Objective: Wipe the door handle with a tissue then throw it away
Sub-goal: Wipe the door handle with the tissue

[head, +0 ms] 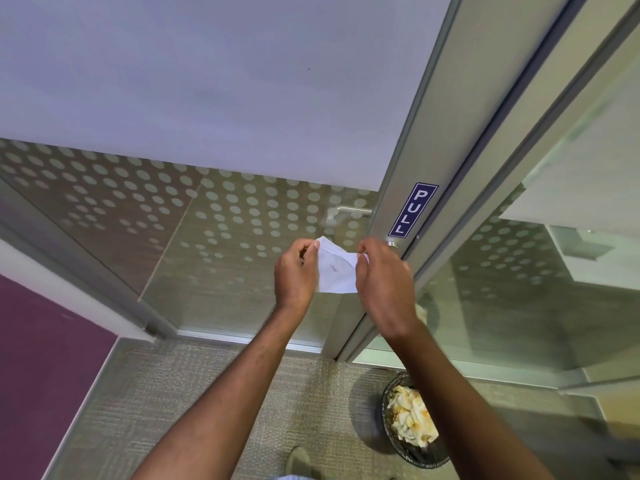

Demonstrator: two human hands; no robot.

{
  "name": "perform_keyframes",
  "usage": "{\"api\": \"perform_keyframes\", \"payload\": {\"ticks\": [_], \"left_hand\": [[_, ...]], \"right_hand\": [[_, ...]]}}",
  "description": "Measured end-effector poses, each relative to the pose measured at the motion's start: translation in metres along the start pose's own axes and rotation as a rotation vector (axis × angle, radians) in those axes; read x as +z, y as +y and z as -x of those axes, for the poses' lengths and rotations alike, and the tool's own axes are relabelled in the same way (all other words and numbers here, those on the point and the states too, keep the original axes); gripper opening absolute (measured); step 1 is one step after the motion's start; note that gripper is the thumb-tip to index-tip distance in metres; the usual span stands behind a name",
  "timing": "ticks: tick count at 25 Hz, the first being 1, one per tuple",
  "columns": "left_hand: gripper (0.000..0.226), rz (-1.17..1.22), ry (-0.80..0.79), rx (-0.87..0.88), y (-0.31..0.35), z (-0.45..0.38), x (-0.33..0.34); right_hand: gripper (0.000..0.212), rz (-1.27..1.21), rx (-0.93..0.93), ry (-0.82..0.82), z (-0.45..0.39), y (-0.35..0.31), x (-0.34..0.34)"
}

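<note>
A white tissue (335,271) is stretched between my two hands in front of the glass door. My left hand (297,271) pinches its left corner and my right hand (382,278) pinches its right edge. The tissue hangs flat and has a small reddish mark on it. Just above my right hand a bit of the metal door handle base (392,242) shows on the door frame; the rest of that handle is hidden behind my hand. A second silver lever (348,212) is visible through the dotted glass.
A blue PULL sticker (412,210) sits on the aluminium door frame. A dark mesh waste bin (412,424) full of crumpled tissues stands on the carpet at lower right, beside the door. My shoe (298,462) shows at the bottom. A purple wall is at left.
</note>
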State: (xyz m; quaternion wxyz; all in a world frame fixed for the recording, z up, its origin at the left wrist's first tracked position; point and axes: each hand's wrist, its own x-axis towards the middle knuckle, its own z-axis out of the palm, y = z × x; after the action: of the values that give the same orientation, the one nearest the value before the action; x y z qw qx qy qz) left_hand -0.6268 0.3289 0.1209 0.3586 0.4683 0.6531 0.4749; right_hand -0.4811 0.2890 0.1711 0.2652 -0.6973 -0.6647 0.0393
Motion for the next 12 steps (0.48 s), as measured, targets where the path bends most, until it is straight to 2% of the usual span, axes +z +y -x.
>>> {"api": "perform_keyframes", "payload": {"ticks": [2, 5, 8, 10, 12], "left_hand": [[0.019, -0.015, -0.011, -0.011, -0.004, -0.005, 0.003], [0.018, -0.018, -0.040, -0.016, -0.008, -0.008, 0.004], [0.016, -0.029, -0.036, 0.001, -0.012, -0.007, 0.000], [0.015, -0.064, -0.015, 0.034, -0.013, -0.007, -0.007], [0.017, -0.105, 0.011, 0.086, -0.012, -0.007, -0.015]], "right_hand": [[0.011, 0.227, -0.049, 0.050, -0.003, 0.002, 0.005], [0.023, 0.318, -0.110, 0.095, 0.008, -0.003, 0.017], [0.044, 0.275, -0.265, -0.014, 0.027, -0.020, 0.037], [0.058, 0.291, -0.275, -0.083, 0.028, -0.027, 0.046], [0.059, 0.354, -0.248, -0.134, 0.019, -0.031, 0.049]]}}
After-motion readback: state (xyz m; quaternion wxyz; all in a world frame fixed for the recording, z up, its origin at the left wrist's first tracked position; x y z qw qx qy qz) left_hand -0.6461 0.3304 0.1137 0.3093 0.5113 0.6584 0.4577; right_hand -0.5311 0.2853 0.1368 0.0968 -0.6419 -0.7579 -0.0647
